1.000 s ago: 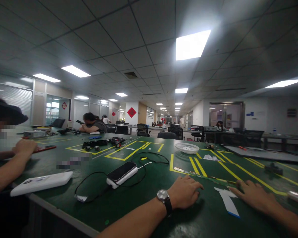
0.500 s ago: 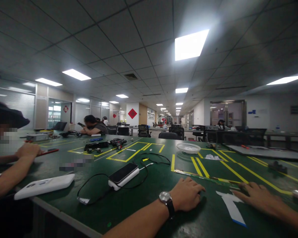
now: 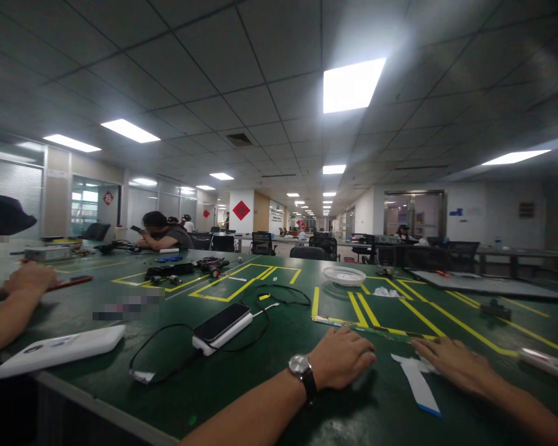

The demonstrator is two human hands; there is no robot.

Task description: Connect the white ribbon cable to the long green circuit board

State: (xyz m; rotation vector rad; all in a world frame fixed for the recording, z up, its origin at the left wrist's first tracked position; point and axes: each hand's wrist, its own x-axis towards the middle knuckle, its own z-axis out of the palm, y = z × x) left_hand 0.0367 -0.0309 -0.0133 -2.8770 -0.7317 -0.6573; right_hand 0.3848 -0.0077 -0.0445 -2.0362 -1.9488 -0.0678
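Observation:
My left hand (image 3: 344, 358), a watch (image 3: 301, 367) on its wrist, rests palm down on the green table (image 3: 242, 396) with loosely bent fingers and nothing visible in it. Farther right, my right hand (image 3: 453, 360) lies fairly flat, fingers stretched forward and holding nothing I can see. Its fingertips are beside a white paper strip (image 3: 418, 385) with a blue end. Just beyond both hands runs a thin, narrow strip (image 3: 369, 328). Left of my left hand, a black-screened phone (image 3: 225, 321) sits on a white power bank (image 3: 232, 335) with a black cable (image 3: 144, 331) looped around.
A white device (image 3: 65, 348) lies near the left edge, by a co-worker's hand (image 3: 30, 279). Farther back are a white basket (image 3: 344, 276), crumpled paper (image 3: 387, 292) and dark tools (image 3: 181, 269). A pinkish-white object (image 3: 545, 362) lies right, below a small dark object (image 3: 495, 308).
The view has shifted slightly, so the table and the things on it appear farther left. Both my hands keep about the same places on the table.

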